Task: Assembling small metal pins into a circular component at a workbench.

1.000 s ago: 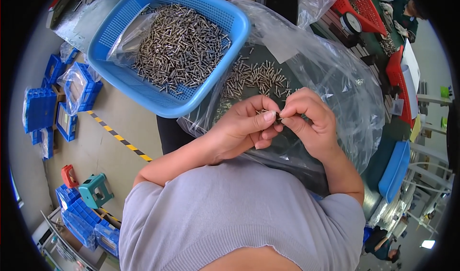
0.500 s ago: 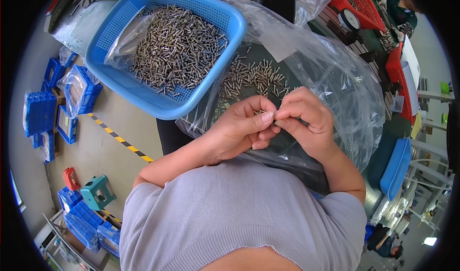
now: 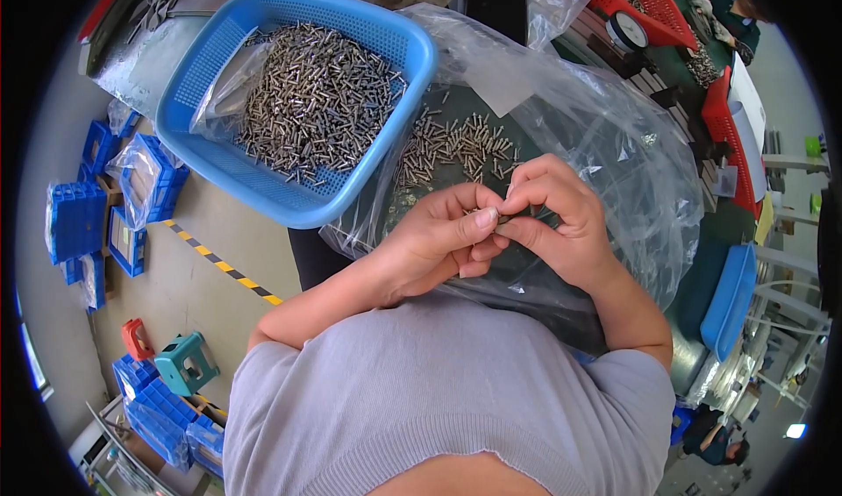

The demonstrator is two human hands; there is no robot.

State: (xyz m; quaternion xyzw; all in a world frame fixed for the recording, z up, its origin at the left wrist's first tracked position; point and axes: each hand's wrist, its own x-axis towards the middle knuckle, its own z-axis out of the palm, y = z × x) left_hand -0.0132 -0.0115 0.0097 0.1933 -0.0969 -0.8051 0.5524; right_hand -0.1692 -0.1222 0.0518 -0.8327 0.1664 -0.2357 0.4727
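The person is holding both hands close together above a clear plastic bag (image 3: 605, 154). The left hand (image 3: 434, 237) and the right hand (image 3: 557, 220) are pinching one small metal pin (image 3: 502, 219) between their fingertips, so each grip is closed on it, and only its tip is showing. It looks like the step of joining or checking one small part. The next move probably needs a steady, fine pinch, because the pin is tiny and could easily slip down.

More loose pins (image 3: 456, 145) are lying on the bag, just behind the hands. A blue basket (image 3: 395, 44) full of pins is standing to the left, touching the bag. Below, the grey floor (image 3: 184, 268) is carrying blue crates (image 3: 74, 220), a striped tape line and a small teal stool (image 3: 184, 364).
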